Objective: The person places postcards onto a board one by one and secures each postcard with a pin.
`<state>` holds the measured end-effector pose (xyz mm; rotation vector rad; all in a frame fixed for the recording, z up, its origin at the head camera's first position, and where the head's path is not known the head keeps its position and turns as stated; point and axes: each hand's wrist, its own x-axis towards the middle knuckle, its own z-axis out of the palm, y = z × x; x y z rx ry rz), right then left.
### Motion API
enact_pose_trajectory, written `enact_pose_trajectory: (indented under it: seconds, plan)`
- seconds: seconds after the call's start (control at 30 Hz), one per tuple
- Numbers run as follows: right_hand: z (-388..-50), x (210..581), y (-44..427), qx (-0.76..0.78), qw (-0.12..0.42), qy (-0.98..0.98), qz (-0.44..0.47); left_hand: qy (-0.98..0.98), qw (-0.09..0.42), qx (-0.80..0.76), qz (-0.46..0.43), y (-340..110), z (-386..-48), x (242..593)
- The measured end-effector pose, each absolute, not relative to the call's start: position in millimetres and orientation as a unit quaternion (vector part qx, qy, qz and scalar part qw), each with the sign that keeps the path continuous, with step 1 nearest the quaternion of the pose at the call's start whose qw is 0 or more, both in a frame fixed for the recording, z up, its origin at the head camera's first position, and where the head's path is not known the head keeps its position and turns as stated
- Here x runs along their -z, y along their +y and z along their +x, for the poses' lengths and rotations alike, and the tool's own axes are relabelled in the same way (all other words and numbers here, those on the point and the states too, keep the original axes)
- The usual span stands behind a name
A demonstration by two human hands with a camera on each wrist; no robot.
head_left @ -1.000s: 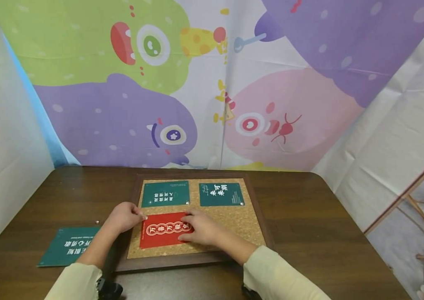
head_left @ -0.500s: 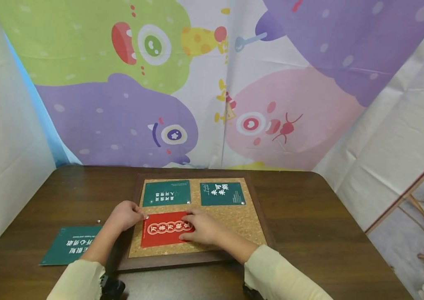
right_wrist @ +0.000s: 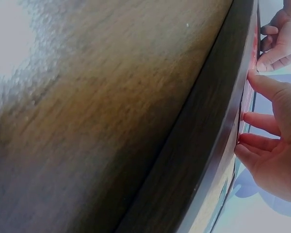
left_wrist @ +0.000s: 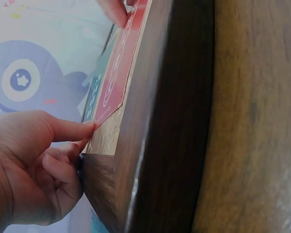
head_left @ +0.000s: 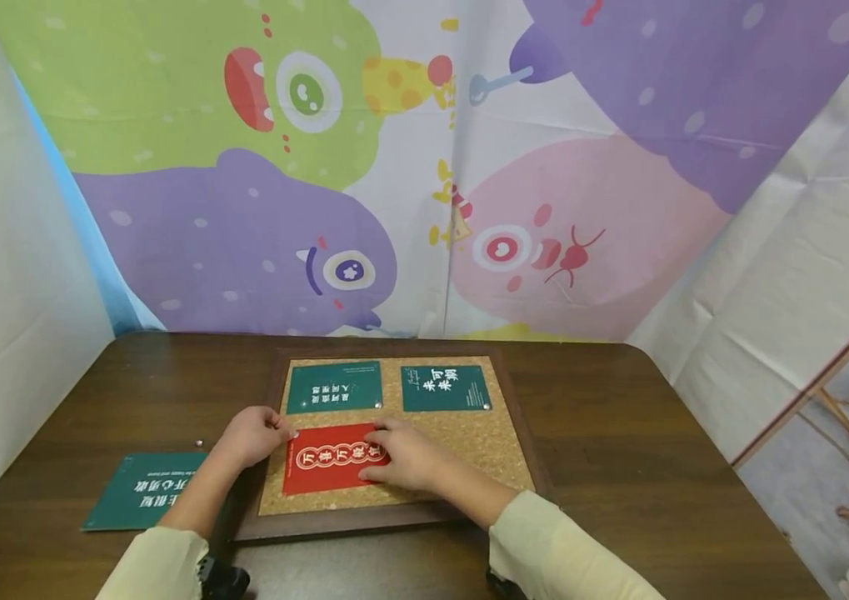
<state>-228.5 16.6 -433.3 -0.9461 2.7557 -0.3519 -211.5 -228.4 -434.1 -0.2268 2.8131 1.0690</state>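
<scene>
The red card point(head_left: 328, 460) lies on the corkboard point(head_left: 461, 454), long axis left to right; the left hand point(head_left: 250, 437), nearer its far-left corner, pinches what looks like a pin point(head_left: 294, 433) there; the right hand point(head_left: 411, 455), fingers spread, touches the card's right end.

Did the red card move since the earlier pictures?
No. In the head view, the red card sits in the same place on the board, with no visible slide any way.
</scene>
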Motion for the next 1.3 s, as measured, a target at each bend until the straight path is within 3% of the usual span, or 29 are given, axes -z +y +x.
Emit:
enact_pose_trajectory:
  seconds: [0.6,1.3]
  plan:
    - [-225,434,19,0.128,0.084,0.932,-0.329,0.928,0.056,-0.359,-0.077,-227,-210,435]
    - [-242,426,54,0.215,-0.013,0.924,-0.317,0.918,0.05,-0.383,-0.093,-227,-207,437]
